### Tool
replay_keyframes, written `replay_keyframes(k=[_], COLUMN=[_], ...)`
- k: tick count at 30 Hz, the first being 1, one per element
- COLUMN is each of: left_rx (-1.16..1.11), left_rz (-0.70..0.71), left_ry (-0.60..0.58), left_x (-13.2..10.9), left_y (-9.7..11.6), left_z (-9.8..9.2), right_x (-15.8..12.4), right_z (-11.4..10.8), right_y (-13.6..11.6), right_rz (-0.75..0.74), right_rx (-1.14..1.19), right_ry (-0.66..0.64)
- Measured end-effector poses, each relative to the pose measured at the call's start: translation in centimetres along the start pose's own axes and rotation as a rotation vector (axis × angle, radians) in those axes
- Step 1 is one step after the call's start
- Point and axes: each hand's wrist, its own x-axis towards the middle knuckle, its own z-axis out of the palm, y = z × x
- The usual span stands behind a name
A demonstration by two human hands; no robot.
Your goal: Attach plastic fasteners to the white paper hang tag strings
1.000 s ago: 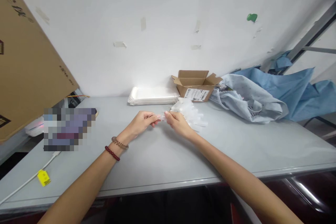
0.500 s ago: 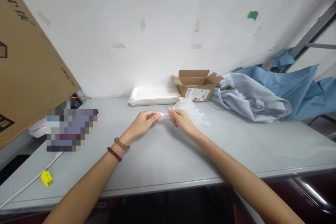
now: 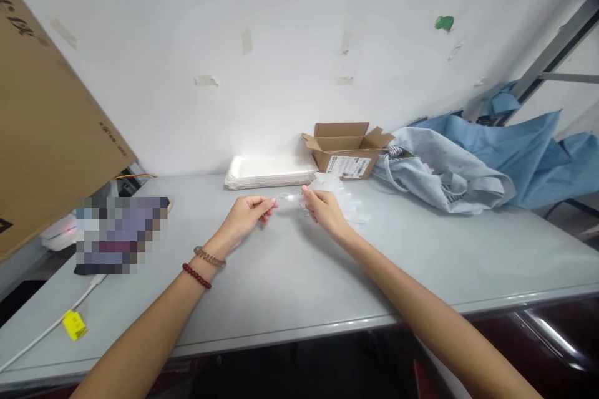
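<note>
Right hand [image 3: 324,208] pinches a small translucent white plastic tube [image 3: 292,198] between the hands. Left hand [image 3: 251,212]: fingers drawn in; can't tell if gripping anything. Slack right pinch could drop it among the loose translucent white plastic pieces [image 3: 352,206] beside that hand.

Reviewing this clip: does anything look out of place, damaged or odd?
Mainly the wall: pale scraps, apparently tape, cling to it like leftovers. At left, a pixelated patch hides what lies beneath. Beside the right hand, translucent pieces lie in an untidy heap. No spill shows.
</note>
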Motion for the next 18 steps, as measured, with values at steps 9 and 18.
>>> replay_keyframes(k=[9,18], left_rx=[-0.306,-0.320], left_rz=[-0.088,-0.075], left_ry=[-0.064,-0.070], left_x=[0.26,0.12], left_y=[-0.60,-0.46], left_z=[-0.13,0.04], right_x=[-0.44,-0.69], right_z=[0.44,0.42], right_y=[-0.23,-0.52], right_rz=[-0.034,-0.030], right_rx=[-0.007,-0.035], right_ry=[-0.086,-0.099])
